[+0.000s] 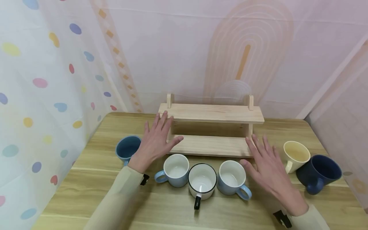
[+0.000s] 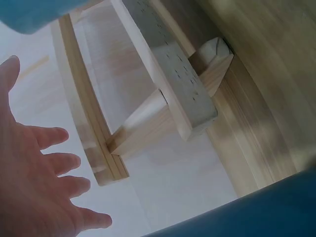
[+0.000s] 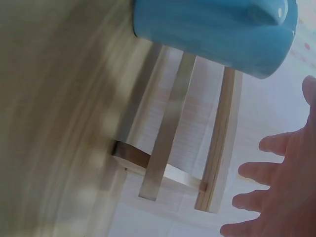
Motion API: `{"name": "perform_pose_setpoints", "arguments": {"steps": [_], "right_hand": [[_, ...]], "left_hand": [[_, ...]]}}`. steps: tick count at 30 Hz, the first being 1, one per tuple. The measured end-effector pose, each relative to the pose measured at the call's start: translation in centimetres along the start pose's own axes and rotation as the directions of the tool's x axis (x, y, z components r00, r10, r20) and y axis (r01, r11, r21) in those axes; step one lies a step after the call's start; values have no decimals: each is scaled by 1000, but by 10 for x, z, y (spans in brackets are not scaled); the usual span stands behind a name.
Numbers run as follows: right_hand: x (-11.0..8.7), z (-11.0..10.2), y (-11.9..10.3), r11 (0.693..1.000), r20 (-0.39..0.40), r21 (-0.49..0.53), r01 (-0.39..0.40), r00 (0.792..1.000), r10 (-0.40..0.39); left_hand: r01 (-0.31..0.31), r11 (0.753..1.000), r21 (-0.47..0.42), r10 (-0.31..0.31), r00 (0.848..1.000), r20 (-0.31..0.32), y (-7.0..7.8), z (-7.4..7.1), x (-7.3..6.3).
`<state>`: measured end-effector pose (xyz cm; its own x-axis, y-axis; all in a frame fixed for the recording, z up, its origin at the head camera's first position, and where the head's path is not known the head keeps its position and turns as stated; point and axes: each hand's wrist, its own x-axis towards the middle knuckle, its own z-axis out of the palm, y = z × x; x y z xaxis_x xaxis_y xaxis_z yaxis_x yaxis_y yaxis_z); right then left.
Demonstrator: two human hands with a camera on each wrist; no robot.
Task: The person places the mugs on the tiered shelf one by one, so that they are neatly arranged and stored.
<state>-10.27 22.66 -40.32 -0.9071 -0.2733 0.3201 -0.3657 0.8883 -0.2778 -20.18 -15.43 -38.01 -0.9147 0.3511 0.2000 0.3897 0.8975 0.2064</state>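
Head: left hand (image 1: pixel 155 140) and right hand (image 1: pixel 268 166), spread wide and holding nothing, flank a wooden shelf (image 1: pixel 212 145); before it, 3 mugs (image 1: pixel 202 179) look slick, breakable, best taken by their handles (image 1: pixel 197 202). Left wrist: fingers splayed; shelf looks stiff, light. Right wrist: fingers apart, blue mug (image 3: pixel 207 34) near.

Shelf (image 1: pixel 211 115): table (image 1: pixel 86 179) ctr, nr back edge.
Front row: L mug (image 1: pixel 176 171), mid mug (image 1: pixel 202 182), R mug (image 1: pixel 231 179) — just before shelf.
Lone mug (image 1: pixel 127 148): L of shelf, twd L edge.
R side: inner mug (image 1: pixel 297 156) R of shelf; outer mug (image 1: pixel 319 172) — beside it, nr R edge.
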Motion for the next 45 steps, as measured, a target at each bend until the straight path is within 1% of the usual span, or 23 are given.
{"name": "perform_pose_setpoints", "arguments": {"steps": [5, 9, 15, 16, 18, 21, 25, 28, 30, 34, 36, 40, 43, 45], "right_hand": [[-8, 4, -2, 999, -15, 40, 24, 1000, -23], [-19, 7, -4, 993, -5, 114, 23, 1000, -22], [-31, 6, -9, 970, 46, 238, -52, 998, 42], [-33, 6, -10, 965, 60, 253, -70, 997, 57], [-35, 5, -11, 958, 70, 275, -83, 995, 66], [-39, 4, -12, 941, 113, 316, -122, 989, 91], [-42, 4, -13, 917, 171, 365, -161, 980, 104], [-44, 6, -12, 887, 206, 426, -177, 974, 95], [-46, 9, -11, 858, 231, 480, -184, 970, 78], [-48, 14, -7, 796, 269, 582, -166, 963, 4], [-47, 17, -7, 765, 293, 622, -168, 956, -28], [-47, 21, -8, 714, 339, 676, -180, 937, -85], [-46, 24, -10, 697, 353, 694, -181, 929, -109], [-46, 26, -11, 687, 358, 702, -190, 927, -109]], "left_hand": [[18, 1000, -4, -18, 1000, 5, -6, 0, 5], [28, 1000, 10, -28, 1000, 7, -11, 2, 4], [31, 999, 23, -31, 1000, -2, -16, 3, 3], [31, 999, 24, -31, 1000, -3, -16, 3, 3], [32, 999, 23, -32, 999, -6, -16, 2, 3], [32, 999, 21, -32, 999, -12, -18, 2, 3], [30, 999, 10, -30, 999, -20, -20, 1, 4], [30, 1000, 4, -30, 999, -22, -21, 1, 4], [31, 1000, 2, -31, 999, -19, -22, 0, 4], [38, 999, 2, -38, 999, -10, -23, -1, 4], [42, 999, -4, -42, 999, -9, -22, -1, 4], [48, 999, -13, -49, 999, -7, -22, -2, 5], [50, 999, -15, -50, 999, -7, -21, -2, 5], [50, 999, -16, -50, 999, -7, -21, -3, 5]]}}
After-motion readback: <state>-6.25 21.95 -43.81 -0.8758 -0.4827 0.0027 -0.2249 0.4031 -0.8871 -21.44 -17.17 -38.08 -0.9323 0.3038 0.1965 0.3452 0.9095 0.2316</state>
